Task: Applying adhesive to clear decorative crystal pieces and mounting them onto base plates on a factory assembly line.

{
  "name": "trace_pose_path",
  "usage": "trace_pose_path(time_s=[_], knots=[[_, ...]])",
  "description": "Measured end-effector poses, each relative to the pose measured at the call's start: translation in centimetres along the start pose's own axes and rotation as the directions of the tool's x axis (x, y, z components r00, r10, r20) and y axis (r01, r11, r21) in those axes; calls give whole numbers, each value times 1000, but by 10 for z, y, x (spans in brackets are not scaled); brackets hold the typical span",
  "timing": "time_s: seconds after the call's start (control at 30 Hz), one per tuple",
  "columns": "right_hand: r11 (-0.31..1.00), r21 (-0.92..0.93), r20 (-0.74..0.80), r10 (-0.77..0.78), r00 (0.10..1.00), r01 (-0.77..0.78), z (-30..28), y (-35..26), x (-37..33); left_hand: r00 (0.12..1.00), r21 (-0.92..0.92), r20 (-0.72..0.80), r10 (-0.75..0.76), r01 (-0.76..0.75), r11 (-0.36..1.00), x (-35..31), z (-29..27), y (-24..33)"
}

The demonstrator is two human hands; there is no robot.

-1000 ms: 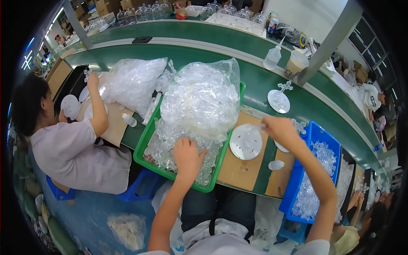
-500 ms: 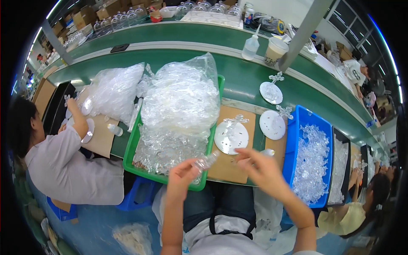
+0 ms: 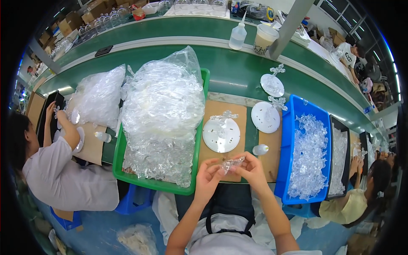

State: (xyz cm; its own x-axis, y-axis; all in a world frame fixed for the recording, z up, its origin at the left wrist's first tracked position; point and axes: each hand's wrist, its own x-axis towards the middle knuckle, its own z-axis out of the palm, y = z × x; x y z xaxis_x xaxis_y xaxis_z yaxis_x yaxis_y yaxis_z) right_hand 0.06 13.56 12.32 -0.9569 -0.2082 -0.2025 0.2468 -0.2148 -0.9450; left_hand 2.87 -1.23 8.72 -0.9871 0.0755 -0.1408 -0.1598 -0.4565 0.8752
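A clear, ridged plastic piece [image 3: 232, 164] is held between my left hand [image 3: 208, 177] and my right hand [image 3: 253, 171], fingers of both closed on its ends. Its exact kind I cannot make out. Just beyond the hands, a round white disc [image 3: 221, 136] with small holes lies on a brown cardboard sheet [image 3: 214, 109]. A clear cross-shaped plastic piece [image 3: 225, 115] rests over the disc's far edge. A small white bottle [image 3: 260, 149] lies to the right of the disc, beyond my right hand.
At left stands a green bin [image 3: 196, 170] with clear pieces and a large plastic bag [image 3: 163, 91]. A blue bin [image 3: 282, 180] of clear pieces stands at right. Two more white discs [image 3: 265, 121] bear clear crosses. Co-workers [image 3: 72, 170] sit on both sides.
My right hand has moved in to meet the left and now also grips the clear piece. Both hands are closer to the bench's near edge. The view has shifted slightly.
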Motion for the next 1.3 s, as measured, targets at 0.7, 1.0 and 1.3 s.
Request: trace_pose_path(time_s=[0.7,1.0,1.3], knots=[[999,31,-361,-22,932,35,-11,64,58,943,886,166,287,-271,376,1,-33,-47],[880,-474,-307,-157,939,-8,20,67,55,954,949,156,258,-217,228,2,-20,-59],[486,-873,-174,-381,908,37,34,65,58,946,941,126,298,-209,265,1,-23,-59]])
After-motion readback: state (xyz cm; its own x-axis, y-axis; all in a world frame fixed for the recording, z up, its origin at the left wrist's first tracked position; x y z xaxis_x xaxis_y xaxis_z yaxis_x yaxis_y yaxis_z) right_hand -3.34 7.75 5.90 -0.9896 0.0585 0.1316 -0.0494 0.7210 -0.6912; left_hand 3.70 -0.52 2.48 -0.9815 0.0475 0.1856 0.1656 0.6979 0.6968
